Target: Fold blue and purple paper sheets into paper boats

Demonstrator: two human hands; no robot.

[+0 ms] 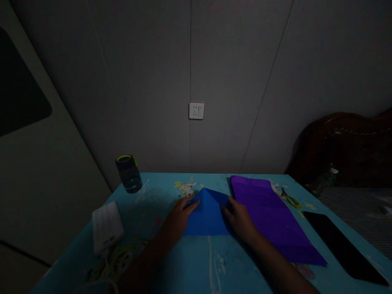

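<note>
A blue sheet of paper (208, 222) lies in front of me, its far edge raised and folded to a peak in the middle. My left hand (180, 216) grips its left edge, thumb and fingers closed on the paper. On the opposite side my right hand (239, 216) pinches the right edge, with the fingertips partly hidden in shadow. Purple paper (269, 216) lies flat just to the right of my right hand, its near part passing beside my forearm.
A blue patterned cloth (196, 265) covers the table. At the left stand a water bottle (130, 175) and a white power bank (107, 226) with a cable. Scissors (290, 200) and a black flat panel (343, 245) lie at the right. A wall socket (196, 110) is behind.
</note>
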